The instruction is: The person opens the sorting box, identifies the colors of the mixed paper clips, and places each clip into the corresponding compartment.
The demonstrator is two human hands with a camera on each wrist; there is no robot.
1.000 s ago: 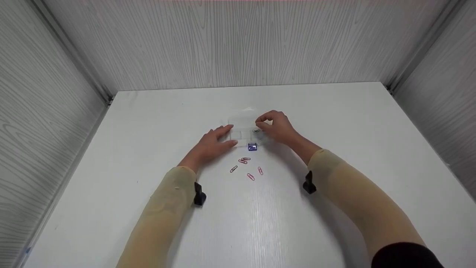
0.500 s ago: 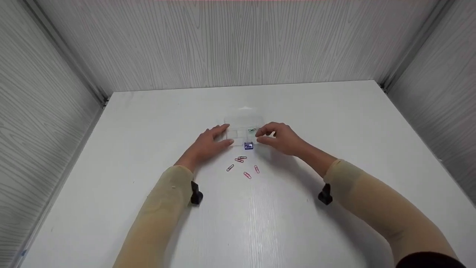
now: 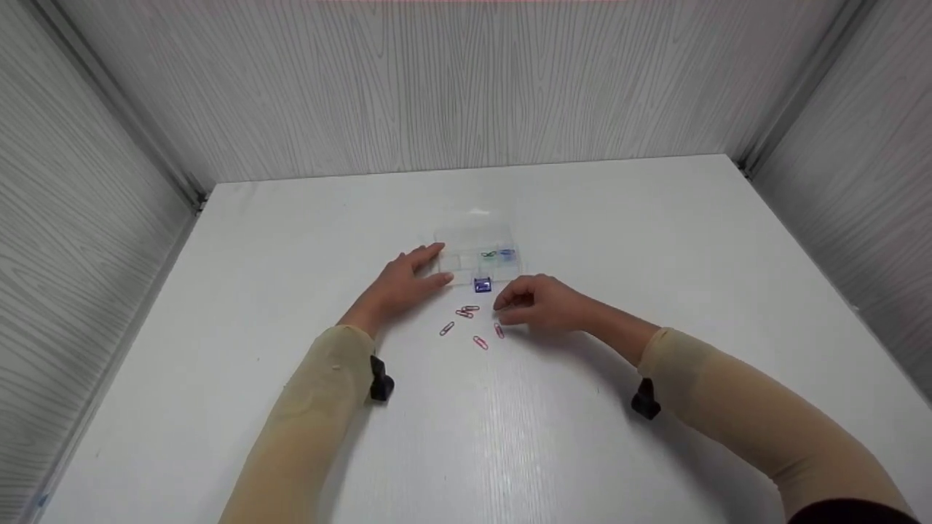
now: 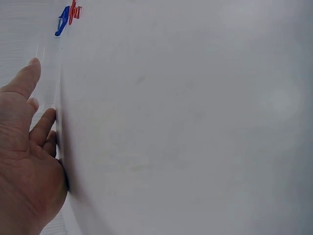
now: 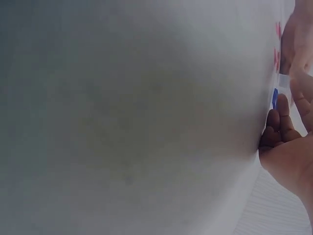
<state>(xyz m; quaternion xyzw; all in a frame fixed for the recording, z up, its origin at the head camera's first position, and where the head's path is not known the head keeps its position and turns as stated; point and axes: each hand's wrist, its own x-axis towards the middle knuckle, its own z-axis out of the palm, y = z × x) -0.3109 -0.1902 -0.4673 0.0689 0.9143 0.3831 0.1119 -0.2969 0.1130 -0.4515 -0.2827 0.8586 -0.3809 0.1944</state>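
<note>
A clear divided box (image 3: pixel 457 276) stands mid-table, its transparent lid (image 3: pixel 475 234) folded back behind it. My left hand (image 3: pixel 405 282) rests along the box's left side, thumb and fingers spread and touching it. A blue-purple latch (image 3: pixel 483 284) hangs at the box's front. Inside, one back compartment holds a green paper clip (image 3: pixel 488 254); a blue paper clip (image 3: pixel 507 252) lies to its right. My right hand (image 3: pixel 542 304) is low over the table before the box, thumb and forefinger apart, nothing visible between them. Its fingertips are right by a red paper clip (image 3: pixel 499 330).
Several more red paper clips lie in front of the box: a small cluster (image 3: pixel 466 312), one clip to the left (image 3: pixel 447 328) and one nearer clip (image 3: pixel 480 342). The white tabletop (image 3: pixel 466 429) ends at a wood-grain back wall (image 3: pixel 466 87).
My right hand has come away from over the box and moved toward me, down beside the red paper clips. The blue paper clip in the box is now uncovered. My left hand stays at the box.
</note>
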